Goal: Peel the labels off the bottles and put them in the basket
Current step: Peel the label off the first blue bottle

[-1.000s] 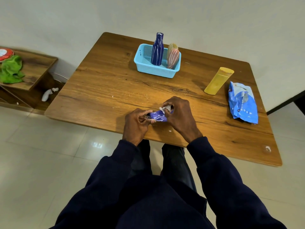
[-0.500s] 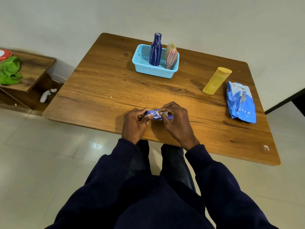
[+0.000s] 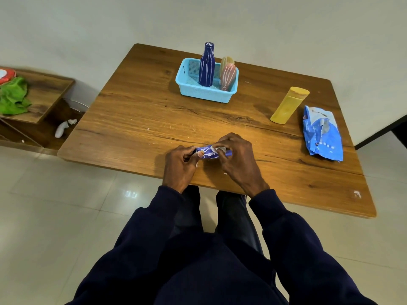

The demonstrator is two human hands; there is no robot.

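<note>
- Purple bottle (image 3: 208, 153), its label (image 3: 218, 149) partly torn, is gripped by left hand (image 3: 179, 165) and right hand (image 3: 236, 160) over the table (image 3: 143, 111) edge
- Blue bottle (image 3: 206, 66) and pink bottle (image 3: 228, 77) stand in the basket (image 3: 189, 90); yellow bottle (image 3: 288, 105) waits outside

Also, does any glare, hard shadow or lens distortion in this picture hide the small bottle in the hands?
Head view: one glare spot on the floor tile, far from the work. Head view: shadows are soft; the basket and yellow bottle cast faint ones leftward. Head view: the wide lens bows the table edges. Only the left hand and right hand cover the purple bottle.
</note>
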